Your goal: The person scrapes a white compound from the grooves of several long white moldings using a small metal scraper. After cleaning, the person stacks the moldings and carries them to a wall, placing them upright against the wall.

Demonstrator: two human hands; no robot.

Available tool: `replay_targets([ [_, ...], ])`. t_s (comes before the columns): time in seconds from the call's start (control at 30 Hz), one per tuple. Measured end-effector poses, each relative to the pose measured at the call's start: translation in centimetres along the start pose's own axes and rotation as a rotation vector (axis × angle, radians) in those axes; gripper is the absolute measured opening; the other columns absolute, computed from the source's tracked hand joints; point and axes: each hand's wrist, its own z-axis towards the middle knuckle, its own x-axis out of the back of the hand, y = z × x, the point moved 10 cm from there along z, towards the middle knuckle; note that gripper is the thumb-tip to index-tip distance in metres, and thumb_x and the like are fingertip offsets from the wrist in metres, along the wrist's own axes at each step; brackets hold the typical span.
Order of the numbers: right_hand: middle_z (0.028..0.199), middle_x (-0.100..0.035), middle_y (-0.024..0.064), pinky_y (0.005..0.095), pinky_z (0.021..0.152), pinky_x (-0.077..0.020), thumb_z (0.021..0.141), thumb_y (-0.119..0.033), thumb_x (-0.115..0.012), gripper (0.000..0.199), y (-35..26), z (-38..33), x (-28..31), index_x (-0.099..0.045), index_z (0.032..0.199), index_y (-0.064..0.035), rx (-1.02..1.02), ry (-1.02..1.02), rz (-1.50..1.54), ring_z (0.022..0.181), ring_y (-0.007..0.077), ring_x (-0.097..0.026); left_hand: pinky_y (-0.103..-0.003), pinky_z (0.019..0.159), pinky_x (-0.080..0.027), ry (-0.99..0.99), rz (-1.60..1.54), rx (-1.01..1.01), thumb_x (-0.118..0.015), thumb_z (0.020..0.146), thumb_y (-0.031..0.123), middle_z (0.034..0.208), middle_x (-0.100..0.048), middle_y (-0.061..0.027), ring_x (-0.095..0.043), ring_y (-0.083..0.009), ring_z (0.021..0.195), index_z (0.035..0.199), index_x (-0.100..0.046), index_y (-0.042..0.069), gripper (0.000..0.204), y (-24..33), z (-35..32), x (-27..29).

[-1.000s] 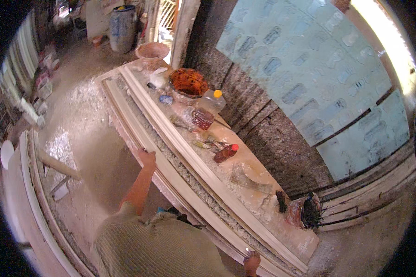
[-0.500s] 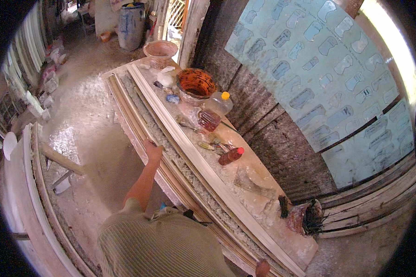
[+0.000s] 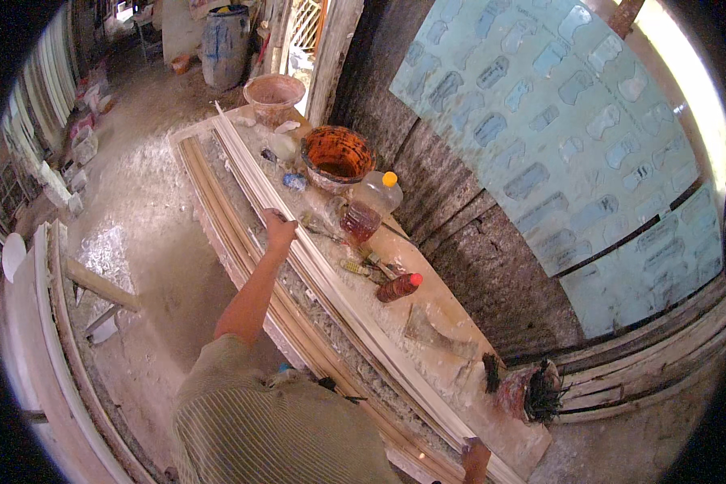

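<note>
A long, pale moulding strip (image 3: 331, 286) runs lengthwise along the bench. My left hand (image 3: 280, 227) is closed on its near edge, toward the far end. Close to the near end of the bench, my right hand (image 3: 475, 456) grips the same strip, its fingers partly hidden. Beside the strip, on my side, lies a long brown grooved mould (image 3: 234, 218), with crumbly whitish plaster residue (image 3: 298, 294) in the gap between them. My forearm and shirt cover part of the mould.
Along the bench's far side stand an orange-lined bowl (image 3: 338, 155), a pale basin (image 3: 273, 93), a clear jug with a yellow cap (image 3: 378, 194), a red-capped bottle (image 3: 399, 287) and a bristly bundle (image 3: 543, 393). Light blue boards (image 3: 577, 153) lean behind. More strips (image 3: 52, 315) lie at left.
Both hands have shifted from the brown mould's side onto the pale strip. The strip looks tilted and slightly shifted, with its far end now more distinct.
</note>
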Motion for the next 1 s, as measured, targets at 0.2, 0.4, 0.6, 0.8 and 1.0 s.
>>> replay_targets([
  [0.2,0.106,-0.067,0.0101,0.0415,0.085,-0.0525,0.078,-0.024,-0.065,0.029,7.5,3.1,-11.0,-0.069,0.106,-0.0147,-0.038,-0.072,-0.098,0.102,0.0295,-0.063,-0.033,0.047,-0.055,-0.056,0.101,0.053,-0.073,0.067,-0.001,0.096,-0.055,-0.0142,-0.061,-0.0218,0.069,0.109,-0.036,0.004,0.056,-7.7,4.5,-3.9],
  [0.4,0.11,-0.066,0.0097,0.0428,0.082,-0.0539,0.082,-0.018,-0.058,0.031,3.8,2.4,-12.7,-0.063,0.112,-0.0131,-0.055,-0.193,-0.048,0.099,0.0298,-0.065,-0.044,0.084,-0.047,-0.176,0.152,0.161,-0.073,0.064,0.004,0.099,-0.053,-0.0172,-0.055,-0.0309,0.097,0.108,-0.039,-0.003,0.056,-9.9,3.5,-3.4],
  [0.6,0.119,-0.063,0.013,0.0427,0.085,-0.0532,0.077,-0.017,-0.063,0.047,2.5,4.9,-11.4,-0.057,0.123,-0.0112,-0.006,-0.141,-0.111,0.103,0.0316,-0.064,-0.057,0.104,-0.029,0.131,0.841,-0.049,-0.081,0.066,0.023,0.133,-0.032,-0.0275,-0.033,-0.0477,0.123,0.127,-0.04,-0.006,0.079,-7.8,1.0,0.1],
  [0.8,0.128,-0.059,0.0164,0.0426,0.088,-0.0526,0.072,-0.016,-0.069,0.065,2.1,6.4,-12.7,-0.051,0.135,-0.0092,0.073,-0.039,-0.168,0.106,0.0334,-0.062,-0.054,0.111,-0.026,0.164,0.844,-0.175,-0.084,0.066,0.029,0.145,-0.022,-0.0297,-0.023,-0.0468,0.134,0.142,-0.03,-0.004,0.098,-6.2,-0.6,-0.8],
  [1.0,0.121,-0.062,0.0176,0.0446,0.091,-0.0507,0.075,-0.014,-0.067,0.058,2.2,6.9,-12.7,-0.054,0.131,-0.009,0.024,-0.209,-0.086,0.105,0.0365,-0.061,-0.05,0.117,-0.014,0.19,0.866,-0.283,-0.088,0.062,0.031,0.152,-0.012,-0.0312,-0.009,-0.0455,0.143,0.147,-0.024,-0.001,0.111,-5.9,-1.6,-3.5],
])
